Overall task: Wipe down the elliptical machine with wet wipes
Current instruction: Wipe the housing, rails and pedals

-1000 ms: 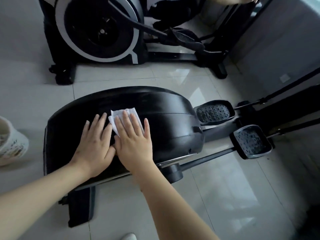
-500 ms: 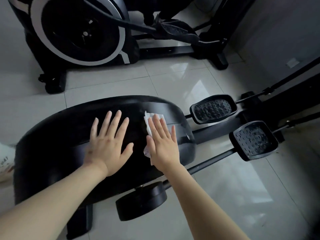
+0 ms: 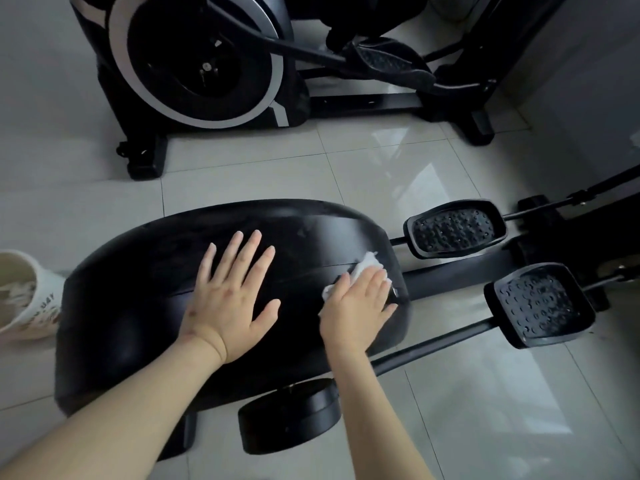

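Observation:
The elliptical machine's black rounded housing [image 3: 138, 306] fills the middle of the head view. My left hand [image 3: 232, 296] lies flat on its top with fingers spread, holding nothing. My right hand [image 3: 360, 306] presses a crumpled white wet wipe [image 3: 367, 263] against the housing's right end; most of the wipe is hidden under my fingers. Two black studded pedals [image 3: 453, 228] [image 3: 540, 304] stick out on arms to the right of the housing.
A second exercise machine with a silver-rimmed flywheel [image 3: 197, 60] stands behind on the pale tiled floor [image 3: 381, 161]. A white bin [image 3: 24, 296] with paper inside sits at the left edge. A grey wall [image 3: 588, 81] rises on the right.
My right hand has slid the wipe from the middle of the housing to its right end. My left hand has stayed flat on top, its fingers now spread wider.

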